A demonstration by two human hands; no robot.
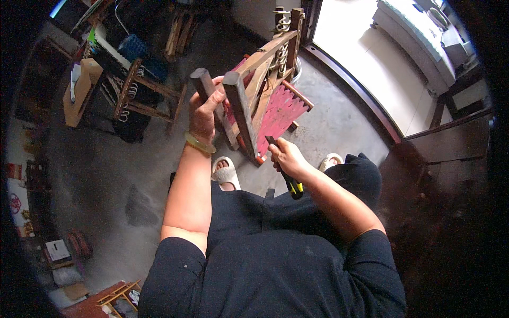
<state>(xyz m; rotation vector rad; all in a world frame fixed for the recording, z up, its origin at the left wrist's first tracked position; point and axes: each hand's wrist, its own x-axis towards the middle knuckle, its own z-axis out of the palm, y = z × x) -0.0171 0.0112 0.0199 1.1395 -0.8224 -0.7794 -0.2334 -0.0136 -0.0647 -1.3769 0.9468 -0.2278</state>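
Observation:
A wooden folding frame (245, 108), perhaps a chair or stool, stands tilted in front of me. Jagged-edged red fabric (283, 108) stretches between its bars, and pale cord loops (282, 45) run along its far end. My left hand (205, 108), with a pale bangle at the wrist, is closed round a wooden leg at the upper left of the frame; some fingers are hidden behind the wood. Gripped in my right hand (287, 158) is a black and yellow utility knife (292, 185). Its dark tip points up toward the fabric's lower edge, apart from it.
Another wooden frame with cord loops (132, 87) stands at the left, beside a cardboard box (82, 93). To the right are a raised door sill (352, 93) and dark wooden furniture (440, 175). My sandalled feet (226, 172) are on the grey floor close to the frame.

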